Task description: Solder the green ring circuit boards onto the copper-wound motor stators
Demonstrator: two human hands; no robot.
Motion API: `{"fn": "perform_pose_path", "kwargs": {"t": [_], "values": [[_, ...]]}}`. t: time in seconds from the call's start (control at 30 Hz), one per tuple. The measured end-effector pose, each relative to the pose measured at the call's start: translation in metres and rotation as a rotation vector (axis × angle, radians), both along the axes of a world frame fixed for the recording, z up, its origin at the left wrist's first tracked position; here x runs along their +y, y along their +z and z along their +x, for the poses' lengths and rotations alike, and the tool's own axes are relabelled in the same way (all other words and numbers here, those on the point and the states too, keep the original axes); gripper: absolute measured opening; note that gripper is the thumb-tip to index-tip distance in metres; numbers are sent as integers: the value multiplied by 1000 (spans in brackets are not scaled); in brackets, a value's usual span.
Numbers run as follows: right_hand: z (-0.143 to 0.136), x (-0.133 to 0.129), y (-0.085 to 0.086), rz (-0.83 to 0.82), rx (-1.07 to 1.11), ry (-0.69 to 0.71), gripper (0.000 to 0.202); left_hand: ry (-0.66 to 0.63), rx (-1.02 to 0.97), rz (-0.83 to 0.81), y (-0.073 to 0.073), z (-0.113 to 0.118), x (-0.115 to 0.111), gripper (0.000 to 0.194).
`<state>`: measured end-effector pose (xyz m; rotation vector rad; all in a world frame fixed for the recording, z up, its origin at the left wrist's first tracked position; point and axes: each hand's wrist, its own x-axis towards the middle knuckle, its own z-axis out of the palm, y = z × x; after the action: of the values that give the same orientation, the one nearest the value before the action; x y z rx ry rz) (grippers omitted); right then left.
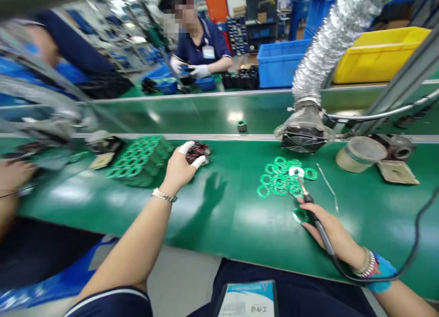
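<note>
My left hand, with white covers on thumb and a finger, is curled around a dark round coil part with reddish windings. Beside it, to the left, stands a stacked block of green ring-shaped parts. My right hand grips a soldering iron, its cord trailing to the right. A single green ring sits at the fingertips of that same hand. The iron's tip points at a pile of loose green rings, where a white ring lies on top.
A fan on a silver duct hangs behind the rings. To the right are a translucent tub and a soldering-iron stand. One small coil part rests on the strip beyond the rail. A co-worker sits opposite; another person's hand is at left.
</note>
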<state>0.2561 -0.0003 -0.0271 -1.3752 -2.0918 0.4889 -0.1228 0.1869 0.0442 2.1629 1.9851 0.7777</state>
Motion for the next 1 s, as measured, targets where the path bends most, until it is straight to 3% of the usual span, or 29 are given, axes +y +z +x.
{"fn": "perform_pose_path", "kwargs": {"t": [0.1, 0.17, 0.3, 0.43, 0.53, 0.63, 0.73, 0.8, 0.9, 1.0], "values": [[-10, -3, -5, 47, -12, 34, 36, -40, 239, 25, -12, -41, -29, 56], [-15, -6, -7, 52, -14, 46, 36, -78, 328, 9, -24, -47, -36, 56], [-18, -11, -7, 49, -13, 29, 36, -45, 410, 23, -38, -25, -17, 49], [-18, -11, -6, 65, -11, 25, 34, 0, 393, 43, -38, -3, 17, 34], [-18, -12, -6, 68, -10, 24, 34, -17, 384, 32, -38, 3, 21, 23], [-18, -14, -6, 62, -11, 39, 35, -161, 339, -2, -43, 8, -9, 21], [-18, -12, -4, 43, -28, 86, 34, -512, 103, -123, -48, 21, -63, 21], [-17, -9, 1, 19, -66, 134, 33, -653, -44, -224, -49, 33, -99, 19], [-9, -4, 18, -15, -157, 230, 32, -717, -178, -314, -46, 48, -140, 23], [10, -1, 43, -70, -263, 333, 33, -690, -215, -377, -42, 45, -161, 53]]}}
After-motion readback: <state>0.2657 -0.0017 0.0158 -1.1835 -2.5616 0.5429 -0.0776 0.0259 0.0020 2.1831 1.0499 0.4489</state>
